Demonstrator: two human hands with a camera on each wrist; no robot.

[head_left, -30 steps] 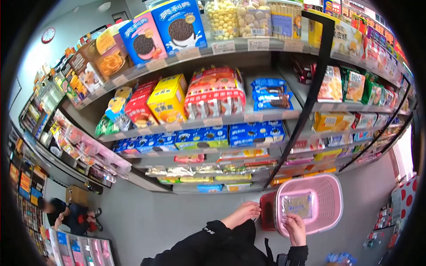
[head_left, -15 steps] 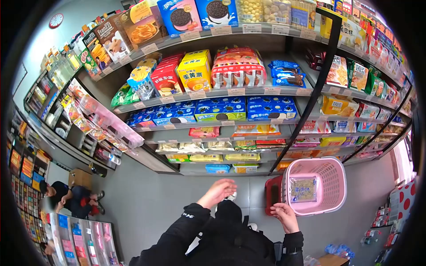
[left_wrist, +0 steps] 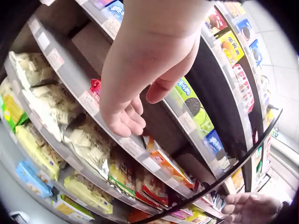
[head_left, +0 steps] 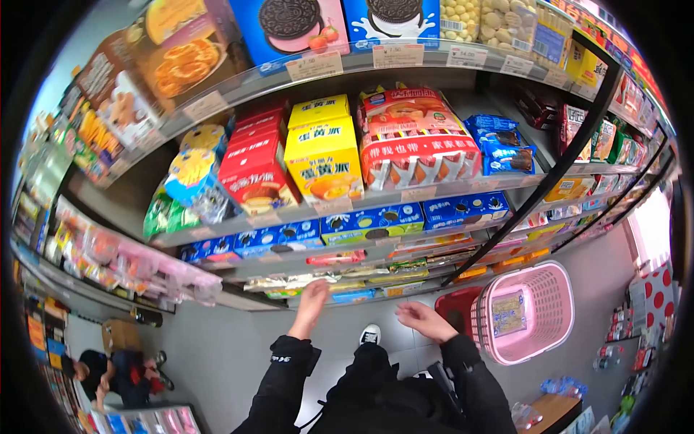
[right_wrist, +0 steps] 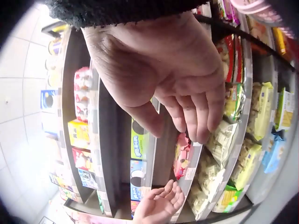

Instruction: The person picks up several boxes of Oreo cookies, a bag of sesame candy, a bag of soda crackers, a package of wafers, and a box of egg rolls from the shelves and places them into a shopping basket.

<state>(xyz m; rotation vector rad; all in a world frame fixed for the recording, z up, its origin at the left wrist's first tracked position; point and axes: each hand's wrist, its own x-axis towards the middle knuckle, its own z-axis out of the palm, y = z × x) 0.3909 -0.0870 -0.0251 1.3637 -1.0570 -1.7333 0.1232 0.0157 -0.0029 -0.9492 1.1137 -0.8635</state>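
Both hands are in the air before the snack shelves, holding nothing. The left hand [head_left: 311, 307] reaches up near the lower shelves; in the left wrist view that hand [left_wrist: 140, 79] has its fingers loosely bent. The right hand [head_left: 426, 322] lies to its right, left of the pink basket [head_left: 561, 304]; in the right wrist view the hand [right_wrist: 173, 79] has relaxed fingers. A flat clear packet [head_left: 508, 314] lies inside the basket. Blue cookie boxes [head_left: 372, 223] and a red packet [head_left: 336, 257] stand on shelves beyond the hands.
A red basket [head_left: 455, 307] adjoins the pink one on the floor. A black shelf post [head_left: 557, 173] slants down at the right. A person [head_left: 123, 372] sits at lower left. Bottles and a brown box [head_left: 553, 414] are at lower right.
The left hand has moved left and up, and the right hand has moved left, away from the pink basket. The view has come closer to the shelves.
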